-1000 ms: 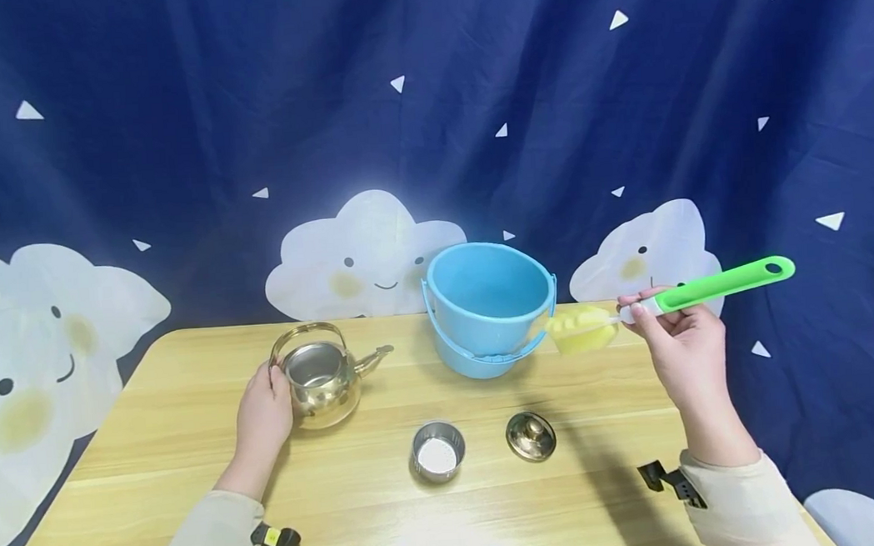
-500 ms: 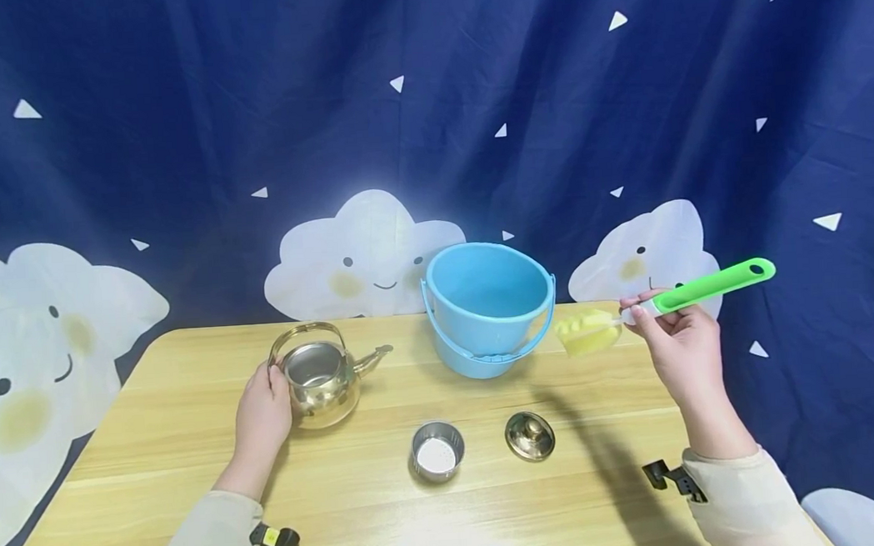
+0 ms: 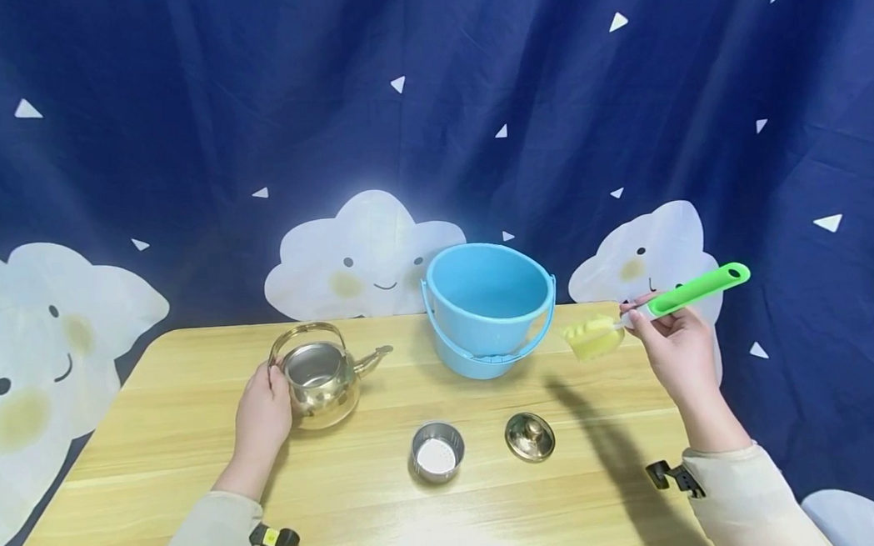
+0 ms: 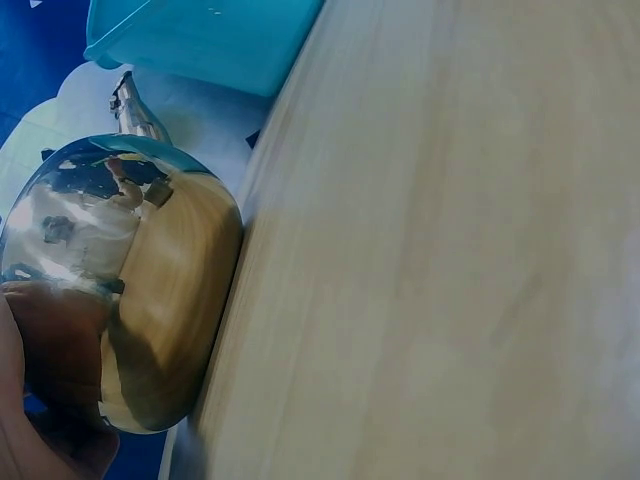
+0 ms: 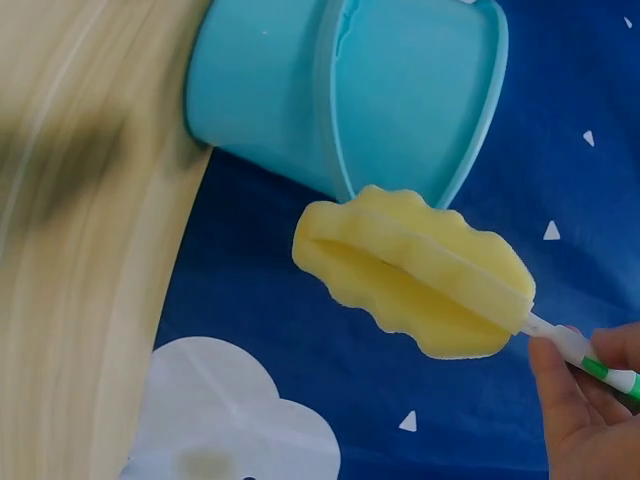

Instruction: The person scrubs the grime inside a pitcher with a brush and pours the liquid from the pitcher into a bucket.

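Observation:
A lidless golden kettle (image 3: pixel 323 397) stands on the left of the table, its spout pointing right. My left hand (image 3: pixel 263 409) grips the kettle's side near the base of its arched handle (image 3: pixel 320 327); some fingers are hidden behind it. Held in the air to the right, a sponge brush (image 3: pixel 697 289) has a green and white handle and a yellow sponge head (image 5: pixel 415 270). My right hand (image 3: pixel 678 350) pinches the white part of that handle between thumb and fingers, with the sponge pointing left.
A light blue bucket (image 3: pixel 486 341) stands at the back middle, its handle hanging in front. Nearer on the wooden table (image 3: pixel 346 504) sit a small metal strainer cup (image 3: pixel 438 452) and a golden lid (image 3: pixel 530 437). A dark blue curtain (image 3: pixel 320 80) hangs behind.
The sponge brush has turned in my right hand: its green end has swung left and its sponge head has dropped slightly and shifted right, away from the bucket. My left hand and the kettle stay put.

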`<state>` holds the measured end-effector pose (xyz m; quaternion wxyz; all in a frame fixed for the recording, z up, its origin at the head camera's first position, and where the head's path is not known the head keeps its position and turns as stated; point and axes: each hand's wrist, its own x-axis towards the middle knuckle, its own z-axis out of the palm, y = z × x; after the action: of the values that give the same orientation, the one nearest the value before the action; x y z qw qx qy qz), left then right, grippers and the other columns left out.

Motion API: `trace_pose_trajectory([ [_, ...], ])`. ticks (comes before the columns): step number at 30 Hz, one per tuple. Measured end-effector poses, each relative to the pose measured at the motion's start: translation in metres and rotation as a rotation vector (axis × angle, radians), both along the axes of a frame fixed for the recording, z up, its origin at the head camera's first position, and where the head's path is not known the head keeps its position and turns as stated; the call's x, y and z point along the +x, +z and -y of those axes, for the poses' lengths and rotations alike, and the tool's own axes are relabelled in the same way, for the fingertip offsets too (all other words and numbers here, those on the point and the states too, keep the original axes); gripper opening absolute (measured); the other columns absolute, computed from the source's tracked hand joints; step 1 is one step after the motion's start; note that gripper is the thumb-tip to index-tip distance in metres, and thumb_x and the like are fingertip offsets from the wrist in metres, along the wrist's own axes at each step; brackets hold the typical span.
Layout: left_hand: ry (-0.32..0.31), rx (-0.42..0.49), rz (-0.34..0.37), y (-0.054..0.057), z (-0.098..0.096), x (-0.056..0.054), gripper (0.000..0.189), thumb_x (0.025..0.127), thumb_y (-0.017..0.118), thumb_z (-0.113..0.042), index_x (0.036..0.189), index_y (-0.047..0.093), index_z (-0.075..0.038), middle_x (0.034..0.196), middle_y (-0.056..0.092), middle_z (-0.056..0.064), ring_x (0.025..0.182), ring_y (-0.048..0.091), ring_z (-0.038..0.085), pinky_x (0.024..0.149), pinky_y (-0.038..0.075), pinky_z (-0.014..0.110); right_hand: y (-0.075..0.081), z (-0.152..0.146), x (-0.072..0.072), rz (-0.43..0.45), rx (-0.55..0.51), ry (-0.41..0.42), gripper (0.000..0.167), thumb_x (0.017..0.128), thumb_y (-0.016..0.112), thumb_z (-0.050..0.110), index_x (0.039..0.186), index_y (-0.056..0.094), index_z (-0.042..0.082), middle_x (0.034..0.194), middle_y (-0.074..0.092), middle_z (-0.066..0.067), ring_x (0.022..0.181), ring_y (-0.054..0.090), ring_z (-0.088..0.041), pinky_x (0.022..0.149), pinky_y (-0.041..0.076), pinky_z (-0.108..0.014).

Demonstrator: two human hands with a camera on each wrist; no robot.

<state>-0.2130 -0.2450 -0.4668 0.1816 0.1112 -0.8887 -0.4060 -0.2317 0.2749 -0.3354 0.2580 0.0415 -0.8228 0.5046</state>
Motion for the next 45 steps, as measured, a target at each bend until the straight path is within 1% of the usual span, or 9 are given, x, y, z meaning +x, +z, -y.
trace_pose_trajectory([
  [8,0.000,0.000,-0.003,0.000,0.000,-0.001,0.056,0.108,0.019,-0.030,0.139,0.047,0.007,0.138,0.050,0.034,0.130,0.045,0.052,0.108,0.035,0.063,-0.008,-0.004,-0.009,0.005,-0.045,0.043,0.025,0.097,0.064,0.005,0.114,0.061,-0.012,0.100,0.073,-0.002,0.093,0.069,0.002,0.080,0.056,-0.018],
  [13,0.002,-0.006,-0.003,0.000,0.000,-0.001,0.056,0.108,0.019,-0.030,0.139,0.048,0.006,0.137,0.051,0.034,0.129,0.046,0.052,0.107,0.036,0.063,-0.013,-0.005,-0.012,0.000,-0.020,0.034,0.023,0.097,0.064,0.005,0.113,0.061,-0.011,0.100,0.074,0.000,0.093,0.068,0.004,0.080,0.056,-0.016],
  [21,-0.006,-0.003,0.001,-0.001,-0.001,0.000,0.055,0.109,0.020,-0.030,0.141,0.046,0.006,0.138,0.050,0.034,0.129,0.045,0.053,0.107,0.036,0.064,-0.025,-0.013,-0.016,-0.017,0.137,0.012,0.019,0.096,0.064,0.002,0.110,0.065,-0.011,0.111,0.069,-0.027,0.092,0.060,0.015,0.080,0.051,-0.008],
  [28,-0.002,-0.008,-0.004,-0.001,0.000,0.000,0.056,0.109,0.020,-0.031,0.142,0.045,0.006,0.139,0.049,0.034,0.129,0.045,0.053,0.108,0.035,0.063,-0.032,-0.019,-0.019,0.006,0.223,-0.021,0.015,0.097,0.064,0.003,0.107,0.068,-0.006,0.114,0.069,-0.025,0.091,0.056,0.018,0.081,0.047,-0.004],
  [35,-0.001,-0.014,-0.007,-0.001,0.000,0.001,0.056,0.109,0.020,-0.030,0.142,0.046,0.006,0.138,0.050,0.035,0.128,0.045,0.053,0.107,0.036,0.063,-0.040,-0.024,-0.025,-0.003,0.323,-0.052,0.012,0.097,0.066,0.008,0.103,0.072,0.000,0.105,0.074,-0.018,0.087,0.062,0.010,0.076,0.043,-0.001],
  [38,-0.001,-0.016,-0.006,-0.001,0.000,0.001,0.056,0.109,0.020,-0.030,0.142,0.045,0.006,0.139,0.050,0.035,0.128,0.045,0.054,0.107,0.036,0.064,-0.044,-0.025,-0.028,-0.044,0.395,-0.059,0.009,0.094,0.069,0.006,0.101,0.074,0.002,0.100,0.075,-0.017,0.086,0.069,-0.004,0.072,0.042,0.001],
  [41,-0.004,-0.016,0.000,-0.001,0.000,0.001,0.056,0.109,0.020,-0.031,0.143,0.045,0.006,0.139,0.049,0.035,0.129,0.045,0.054,0.107,0.036,0.064,-0.049,-0.025,-0.031,-0.083,0.470,-0.072,0.008,0.091,0.072,0.004,0.098,0.075,0.003,0.095,0.076,-0.017,0.085,0.074,-0.026,0.068,0.051,-0.009],
  [43,-0.006,-0.015,0.004,-0.001,0.000,0.001,0.056,0.109,0.019,-0.031,0.143,0.044,0.005,0.140,0.049,0.034,0.129,0.045,0.054,0.107,0.035,0.064,-0.052,-0.025,-0.033,-0.103,0.499,-0.074,0.008,0.089,0.073,0.003,0.097,0.076,0.002,0.094,0.076,-0.018,0.085,0.074,-0.035,0.068,0.059,-0.025],
  [45,-0.007,-0.016,0.007,-0.001,0.000,0.000,0.056,0.109,0.019,-0.031,0.144,0.044,0.005,0.140,0.049,0.034,0.129,0.044,0.053,0.107,0.035,0.064,-0.055,-0.025,-0.035,-0.118,0.513,-0.075,0.009,0.089,0.074,0.002,0.097,0.077,0.001,0.093,0.075,-0.019,0.085,0.074,-0.038,0.071,0.060,-0.042],
])
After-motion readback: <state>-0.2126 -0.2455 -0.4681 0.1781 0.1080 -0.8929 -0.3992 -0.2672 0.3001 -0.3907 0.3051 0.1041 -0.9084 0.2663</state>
